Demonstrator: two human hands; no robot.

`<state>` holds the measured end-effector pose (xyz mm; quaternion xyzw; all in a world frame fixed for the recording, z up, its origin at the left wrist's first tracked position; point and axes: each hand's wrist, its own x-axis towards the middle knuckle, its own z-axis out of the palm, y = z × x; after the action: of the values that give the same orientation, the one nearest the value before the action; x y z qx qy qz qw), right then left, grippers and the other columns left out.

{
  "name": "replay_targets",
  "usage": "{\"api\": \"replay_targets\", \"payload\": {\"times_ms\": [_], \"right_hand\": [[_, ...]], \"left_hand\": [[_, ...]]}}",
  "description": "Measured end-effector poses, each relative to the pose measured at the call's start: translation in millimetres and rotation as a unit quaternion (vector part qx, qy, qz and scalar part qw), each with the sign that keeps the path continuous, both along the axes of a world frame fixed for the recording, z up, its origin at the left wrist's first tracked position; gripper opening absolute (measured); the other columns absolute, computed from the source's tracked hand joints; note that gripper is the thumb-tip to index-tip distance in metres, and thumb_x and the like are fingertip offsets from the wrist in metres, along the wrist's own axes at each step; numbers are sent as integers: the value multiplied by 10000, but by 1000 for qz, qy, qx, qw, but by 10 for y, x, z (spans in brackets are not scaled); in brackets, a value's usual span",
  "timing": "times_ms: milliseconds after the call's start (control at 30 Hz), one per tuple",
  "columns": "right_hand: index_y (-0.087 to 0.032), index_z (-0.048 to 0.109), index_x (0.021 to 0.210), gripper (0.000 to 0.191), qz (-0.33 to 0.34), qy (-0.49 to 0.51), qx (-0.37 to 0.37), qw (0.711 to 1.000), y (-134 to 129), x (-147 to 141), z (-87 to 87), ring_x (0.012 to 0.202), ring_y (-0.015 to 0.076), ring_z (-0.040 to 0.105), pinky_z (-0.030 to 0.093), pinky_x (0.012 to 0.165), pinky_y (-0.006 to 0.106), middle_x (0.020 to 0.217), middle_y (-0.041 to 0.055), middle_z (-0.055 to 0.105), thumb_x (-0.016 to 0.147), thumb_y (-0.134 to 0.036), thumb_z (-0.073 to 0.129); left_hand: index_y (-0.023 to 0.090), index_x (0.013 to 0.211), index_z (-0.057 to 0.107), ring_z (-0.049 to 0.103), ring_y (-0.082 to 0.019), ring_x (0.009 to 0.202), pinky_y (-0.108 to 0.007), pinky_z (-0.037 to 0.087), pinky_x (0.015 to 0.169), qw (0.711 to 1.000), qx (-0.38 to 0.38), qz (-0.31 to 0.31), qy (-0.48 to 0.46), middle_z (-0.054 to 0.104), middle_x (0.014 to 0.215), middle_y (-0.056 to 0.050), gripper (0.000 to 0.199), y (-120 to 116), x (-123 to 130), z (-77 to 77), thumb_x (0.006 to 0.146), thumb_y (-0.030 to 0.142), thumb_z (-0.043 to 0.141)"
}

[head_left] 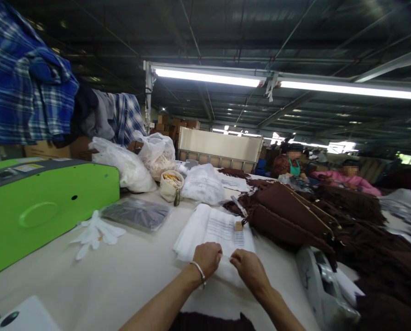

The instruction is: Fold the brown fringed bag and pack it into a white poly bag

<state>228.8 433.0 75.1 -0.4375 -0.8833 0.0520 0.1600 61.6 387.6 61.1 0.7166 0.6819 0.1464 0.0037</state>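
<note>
A stack of translucent white plastic bags [195, 232] with printed lines of text lies on the table in front of me. My left hand [208, 258], with a white bracelet at the wrist, pinches the near edge of the top plastic bag. Just to its right, my right hand [249, 266] grips the same edge between thumb and curled fingers. A small tan square piece [239, 225] sits on the printed part of the stack. Some dark brown fabric [208, 322] shows at the table's near edge, below my forearms.
A green machine [53, 202] fills the left side, with white gloves [98, 233] and a flat dark packet [136, 212] beside it. Brown garments [291, 209] and a tape dispenser [324, 287] lie to the right. Behind the stack are a pouch [171, 187] and bulging plastic bags.
</note>
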Motion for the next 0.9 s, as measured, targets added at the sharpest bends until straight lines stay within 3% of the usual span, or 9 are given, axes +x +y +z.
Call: {"api": "replay_targets", "payload": {"times_ms": [100, 167, 267, 400, 500, 633, 767, 900], "right_hand": [[-221, 623, 838, 62, -27, -19, 40, 999, -73, -67, 8, 831, 189, 627, 366, 680, 274, 859, 11, 696, 842, -240, 563], [-216, 614, 912, 107, -31, -39, 59, 997, -113, -95, 10, 860, 206, 631, 363, 684, 288, 906, 34, 695, 853, -188, 530], [-203, 618, 921, 205, -26, -74, 74, 994, -151, -69, 11, 831, 220, 645, 348, 647, 301, 908, 64, 701, 878, -114, 438], [-197, 622, 878, 242, -20, -99, 80, 992, -182, 112, 5, 858, 242, 641, 337, 661, 317, 911, 91, 700, 851, -54, 429], [-212, 615, 880, 220, -41, -87, 58, 994, -206, 362, -18, 779, 241, 650, 314, 620, 309, 828, 88, 706, 841, -71, 450], [-251, 594, 839, 115, -92, -14, 14, 996, -309, 701, -105, 679, 238, 637, 293, 594, 303, 694, 49, 683, 842, -199, 491], [-246, 561, 802, 65, -165, 138, -59, 975, -397, 767, -210, 599, 244, 596, 324, 575, 320, 595, 33, 616, 781, -297, 525], [-250, 478, 719, 165, -184, 339, -189, 903, -320, 571, -69, 399, 151, 427, 301, 437, 280, 462, -48, 459, 672, -377, 572]], "left_hand": [[184, 1022, 570, 616, -226, 935, -340, 454, 794, 999, 27, -17, 21, 659, 986, -77, 201, -35, 50, 52, 914, 171, 401], [174, 1070, 529, 595, -230, 977, -354, 446, 838, 998, 37, -35, 38, 637, 1015, -89, 214, -71, 64, 68, 926, 144, 373], [160, 1163, 472, 614, -230, 938, -347, 468, 781, 998, 26, -39, 52, 637, 1004, -100, 254, -144, 28, 40, 963, 152, 316], [175, 1155, 499, 647, -247, 818, -340, 479, 699, 999, -7, -27, 45, 662, 926, -83, 321, -294, -132, -9, 901, 362, 558], [190, 1040, 560, 632, -235, 881, -352, 465, 769, 1000, -8, 12, 14, 656, 931, -83, 138, -464, -384, 42, 920, 236, 509], [145, 1022, 577, 512, -275, 1132, -453, 384, 951, 988, 24, 128, -83, 607, 1086, -154, 249, -743, -825, 148, 934, 90, 351], [143, 1117, 560, 536, -254, 1096, -484, 435, 937, 930, 23, 239, -278, 573, 1163, -101, 220, -926, -1042, 143, 934, 252, 506], [152, 1090, 580, 617, -168, 855, -360, 541, 745, 808, 35, 234, -539, 619, 1035, -51, 279, -893, -1009, 231, 915, 369, 563]]}}
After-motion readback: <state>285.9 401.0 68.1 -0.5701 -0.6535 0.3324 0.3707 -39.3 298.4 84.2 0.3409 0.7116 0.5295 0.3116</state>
